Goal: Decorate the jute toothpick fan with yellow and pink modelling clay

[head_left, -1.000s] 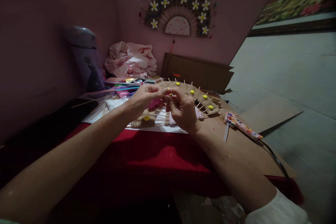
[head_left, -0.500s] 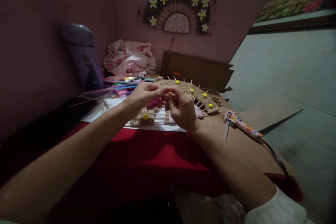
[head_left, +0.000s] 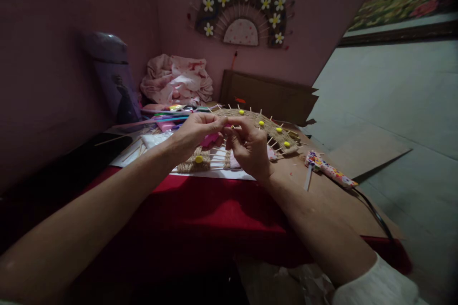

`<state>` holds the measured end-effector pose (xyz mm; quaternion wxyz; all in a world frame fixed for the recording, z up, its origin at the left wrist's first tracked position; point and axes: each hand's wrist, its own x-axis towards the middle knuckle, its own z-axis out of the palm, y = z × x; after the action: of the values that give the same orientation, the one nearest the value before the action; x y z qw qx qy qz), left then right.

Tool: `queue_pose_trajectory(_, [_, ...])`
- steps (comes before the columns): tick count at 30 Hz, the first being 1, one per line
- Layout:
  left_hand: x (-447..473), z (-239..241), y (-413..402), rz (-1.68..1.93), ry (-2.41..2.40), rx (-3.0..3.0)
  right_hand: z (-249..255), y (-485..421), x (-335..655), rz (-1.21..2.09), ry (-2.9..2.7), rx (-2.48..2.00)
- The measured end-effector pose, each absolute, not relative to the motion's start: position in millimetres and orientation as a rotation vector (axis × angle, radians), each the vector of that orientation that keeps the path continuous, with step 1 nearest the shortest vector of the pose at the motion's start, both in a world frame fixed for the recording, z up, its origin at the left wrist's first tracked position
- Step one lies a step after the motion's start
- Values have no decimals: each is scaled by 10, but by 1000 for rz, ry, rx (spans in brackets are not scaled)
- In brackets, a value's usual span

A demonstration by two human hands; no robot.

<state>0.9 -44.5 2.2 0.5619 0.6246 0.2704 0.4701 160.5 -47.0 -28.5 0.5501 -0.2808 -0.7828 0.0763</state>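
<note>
Head view: both hands over woven fan on red surface [head_left: 214, 209].
Woven fan [head_left: 257, 121] lies flat; left hand [head_left: 195, 134] grips pink piece [head_left: 210, 139], right hand [head_left: 248, 148] fingers pinch at a small item, too tiny to tell.

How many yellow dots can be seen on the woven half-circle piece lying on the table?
5. On the woven half-circle piece: one near the left foot, one at the top, then three down the right side. The hands may hide more.
</note>
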Motion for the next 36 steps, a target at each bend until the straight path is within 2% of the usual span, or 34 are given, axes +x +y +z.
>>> queue_pose_trajectory(36, [4, 52, -462, 1070, 605, 1478, -293, -487, 1607, 163, -1875, -613])
